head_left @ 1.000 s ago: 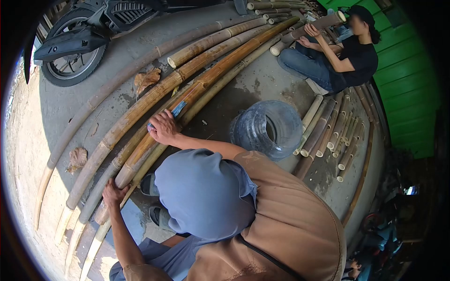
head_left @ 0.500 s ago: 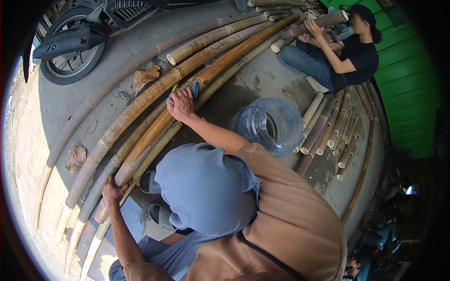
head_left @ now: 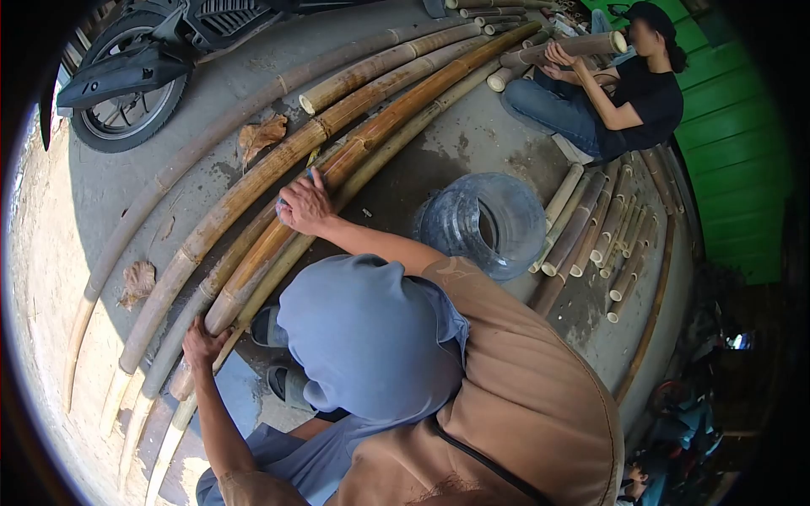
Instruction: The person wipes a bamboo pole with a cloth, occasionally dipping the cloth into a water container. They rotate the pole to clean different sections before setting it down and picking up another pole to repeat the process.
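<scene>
My right hand (head_left: 305, 204) presses a small blue cloth or scrubber (head_left: 310, 173), mostly covered by the fingers, onto a wet, orange-brown bamboo pole (head_left: 380, 122). Lower down the same pole, my left hand (head_left: 202, 344) is wrapped round its greyish part. Several long bamboo poles lie beside it, among them a brown one (head_left: 291, 152) on the left and a greenish one (head_left: 384, 156) on the right. A head in a blue cloth (head_left: 367, 337) and a brown shirt fill the lower middle.
A clear plastic water container (head_left: 485, 226) lies right of the poles, near cut bamboo pieces (head_left: 576, 226). At the upper right a seated person (head_left: 650, 101) holds a thick bamboo piece (head_left: 582, 46). A motorcycle wheel (head_left: 131, 105) is upper left; dry leaves (head_left: 261, 139) lie on the ground.
My right hand has slid down and left along the pole with the blue thing. My left hand has stayed in place. The other person's bamboo piece has shifted slightly.
</scene>
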Tool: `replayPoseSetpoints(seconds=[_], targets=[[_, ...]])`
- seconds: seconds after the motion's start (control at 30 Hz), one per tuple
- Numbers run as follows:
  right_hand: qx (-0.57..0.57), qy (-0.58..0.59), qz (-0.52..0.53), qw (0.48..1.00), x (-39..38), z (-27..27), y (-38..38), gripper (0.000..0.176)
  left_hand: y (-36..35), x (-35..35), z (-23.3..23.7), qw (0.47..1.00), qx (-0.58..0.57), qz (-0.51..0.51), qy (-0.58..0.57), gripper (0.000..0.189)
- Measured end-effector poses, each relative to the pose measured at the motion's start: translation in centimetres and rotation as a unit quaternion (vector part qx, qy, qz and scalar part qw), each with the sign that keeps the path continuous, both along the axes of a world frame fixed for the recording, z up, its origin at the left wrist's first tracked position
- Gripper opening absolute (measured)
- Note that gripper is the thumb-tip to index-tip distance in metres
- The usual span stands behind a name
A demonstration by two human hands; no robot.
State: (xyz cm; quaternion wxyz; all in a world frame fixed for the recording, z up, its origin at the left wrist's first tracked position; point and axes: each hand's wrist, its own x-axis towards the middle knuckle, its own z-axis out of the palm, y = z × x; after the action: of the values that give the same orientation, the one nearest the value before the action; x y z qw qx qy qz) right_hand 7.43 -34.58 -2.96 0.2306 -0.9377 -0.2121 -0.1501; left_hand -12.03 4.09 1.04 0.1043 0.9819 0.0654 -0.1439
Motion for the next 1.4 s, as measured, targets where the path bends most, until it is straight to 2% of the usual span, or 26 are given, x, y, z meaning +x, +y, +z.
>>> replayPoseSetpoints(seconds=[0.1, 0.13, 0.17, 0.3, 0.37, 0.43, 0.47, 0.53, 0.63, 0.73, 0.77, 0.83, 0.9, 0.93, 0.97, 1.0, 1.03, 1.07, 1.2, 1.3, 1.4], targets=[[-0.009, -0.058, -0.130, 0.990, 2.3, 0.6, -4.2, 0.025, -0.5, -0.2, 0.7, 1.000, -0.002, 0.008, 0.010, 0.085], [-0.016, -0.001, -0.130, 0.991, 2.2, 0.7, -4.0, 0.023, -0.8, 0.0, 1.0, 1.000, -0.002, 0.009, 0.007, 0.086], [0.001, -0.013, -0.133, 0.991, 1.7, 0.5, -2.9, 0.024, -0.8, 0.2, 1.0, 1.000, -0.002, 0.003, -0.001, 0.086], [0.022, 0.061, 0.053, 0.997, -3.7, 0.1, 5.2, 0.031, -0.7, 0.1, 0.7, 1.000, 0.005, 0.003, -0.009, 0.087], [-0.002, 0.147, 0.173, 0.974, -6.3, 0.7, 10.6, 0.034, -1.1, -0.2, 0.9, 1.000, 0.014, 0.016, 0.019, 0.087], [0.024, 0.124, 0.232, 0.965, -8.3, 0.5, 14.4, 0.034, -1.4, 0.2, 1.6, 0.998, 0.024, 0.030, 0.053, 0.087], [0.007, 0.137, 0.235, 0.962, -7.6, 0.6, 14.1, 0.033, -0.4, -0.2, 0.0, 1.000, 0.020, 0.016, 0.016, 0.088], [-0.023, 0.172, 0.234, 0.957, -6.7, 0.7, 12.7, 0.032, -0.2, -0.5, 0.3, 1.000, 0.004, 0.004, 0.006, 0.087], [0.001, 0.013, 0.109, 0.994, -3.3, -0.6, 6.7, 0.027, -0.1, -0.4, 0.3, 1.000, 0.002, -0.002, -0.016, 0.085], [-0.031, 0.012, -0.042, 0.999, 0.7, 0.2, -0.5, 0.026, -0.8, -0.2, 1.1, 1.000, -0.004, 0.009, -0.002, 0.083], [-0.012, 0.045, -0.059, 0.997, 1.3, 1.0, -1.8, 0.026, -1.1, -0.1, 1.5, 1.000, -0.008, 0.012, 0.007, 0.083], [-0.011, 0.013, -0.087, 0.996, 0.8, 0.7, -1.1, 0.027, -1.2, -0.3, 1.4, 1.000, -0.001, 0.003, -0.010, 0.082], [-0.015, 0.033, -0.039, 0.999, -0.7, 0.1, 1.7, 0.026, -1.1, -0.2, 1.2, 1.000, 0.006, -0.004, -0.023, 0.081], [-0.008, 0.068, 0.010, 0.998, -1.9, 0.1, 3.8, 0.028, -1.0, -0.2, 0.9, 1.000, 0.008, -0.007, -0.026, 0.081], [0.010, 0.055, 0.058, 0.997, -3.4, -0.3, 6.4, 0.027, -0.8, -0.3, 0.8, 1.000, 0.010, -0.008, -0.028, 0.081], [0.004, 0.036, 0.107, 0.994, -4.9, -0.5, 9.1, 0.028, -0.9, -0.3, 0.9, 1.000, 0.014, 0.002, -0.005, 0.082], [-0.008, 0.086, 0.162, 0.983, -6.3, 0.3, 11.4, 0.028, -1.2, -0.1, 1.2, 1.000, 0.017, 0.013, 0.017, 0.083], [0.019, 0.066, 0.201, 0.977, -7.6, 0.3, 13.3, 0.028, -1.3, 0.0, 1.5, 0.999, 0.020, 0.024, 0.036, 0.084], [0.010, 0.084, 0.240, 0.967, -6.6, -0.1, 12.9, 0.028, -0.3, -0.3, 0.4, 1.000, 0.013, 0.007, 0.009, 0.086], [0.015, 0.016, 0.109, 0.994, -3.3, -0.5, 7.3, 0.027, -0.3, -0.1, 0.7, 1.000, 0.002, 0.001, 0.009, 0.087], [-0.005, 0.039, -0.035, 0.999, 0.8, -0.1, 0.6, 0.026, -0.4, 0.0, 1.0, 1.000, -0.004, 0.005, 0.014, 0.086]])
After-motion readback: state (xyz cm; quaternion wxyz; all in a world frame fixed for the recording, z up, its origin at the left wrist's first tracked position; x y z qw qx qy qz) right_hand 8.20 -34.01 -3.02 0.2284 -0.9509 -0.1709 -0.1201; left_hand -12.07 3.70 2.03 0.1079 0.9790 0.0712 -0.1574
